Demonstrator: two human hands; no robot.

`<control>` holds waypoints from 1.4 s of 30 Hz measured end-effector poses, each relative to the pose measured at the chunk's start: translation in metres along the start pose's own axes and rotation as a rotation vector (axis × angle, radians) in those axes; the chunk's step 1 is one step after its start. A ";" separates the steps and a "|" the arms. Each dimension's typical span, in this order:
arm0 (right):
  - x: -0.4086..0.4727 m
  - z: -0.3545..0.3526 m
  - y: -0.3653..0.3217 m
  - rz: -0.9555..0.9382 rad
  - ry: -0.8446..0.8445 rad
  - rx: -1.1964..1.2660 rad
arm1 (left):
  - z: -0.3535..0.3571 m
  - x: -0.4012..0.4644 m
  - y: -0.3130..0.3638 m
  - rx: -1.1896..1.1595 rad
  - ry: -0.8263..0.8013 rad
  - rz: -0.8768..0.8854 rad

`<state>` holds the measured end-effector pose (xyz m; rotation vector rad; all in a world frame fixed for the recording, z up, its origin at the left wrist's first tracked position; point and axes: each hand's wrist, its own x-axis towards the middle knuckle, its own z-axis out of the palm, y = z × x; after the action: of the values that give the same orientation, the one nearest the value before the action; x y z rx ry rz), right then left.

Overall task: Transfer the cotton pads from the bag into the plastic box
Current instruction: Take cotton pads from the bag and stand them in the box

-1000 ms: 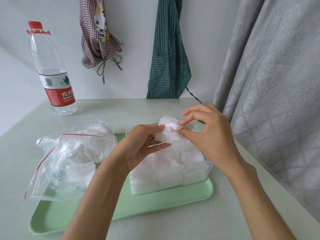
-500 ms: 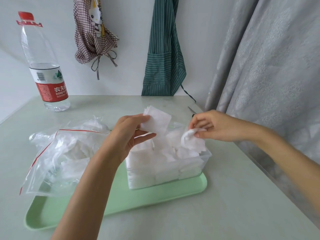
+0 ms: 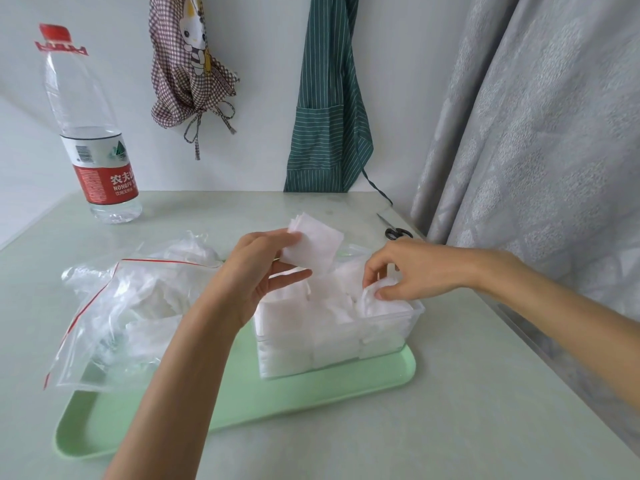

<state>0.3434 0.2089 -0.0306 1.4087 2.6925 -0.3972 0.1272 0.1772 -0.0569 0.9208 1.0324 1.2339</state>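
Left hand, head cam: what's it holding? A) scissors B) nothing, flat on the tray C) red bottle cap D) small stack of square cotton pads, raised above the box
D: the left hand pinches a small stack of square cotton pads between thumb and fingers, raised above the plastic box, while the scissors lie untouched on the table.

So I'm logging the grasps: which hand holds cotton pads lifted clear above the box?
The left hand: its flat white cotton pads are held up, while the right hand presses pads into the clear plastic box.
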 end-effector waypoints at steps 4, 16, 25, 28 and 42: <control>0.002 0.003 0.002 0.019 0.043 -0.027 | -0.001 0.000 0.000 0.007 0.002 0.003; -0.005 0.009 0.004 -0.047 0.229 -0.170 | -0.001 -0.001 -0.001 0.036 -0.007 0.030; -0.007 0.007 0.000 0.059 0.242 0.094 | -0.003 -0.001 -0.003 0.122 -0.034 0.063; -0.007 0.001 -0.016 0.119 0.443 0.754 | 0.000 -0.001 -0.005 0.166 -0.038 0.076; 0.029 0.039 -0.027 0.336 0.546 1.006 | 0.006 0.012 0.002 1.023 0.268 0.230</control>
<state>0.3029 0.2069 -0.0685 2.4453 2.5809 -1.7094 0.1332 0.1893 -0.0548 1.7101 1.8787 0.9913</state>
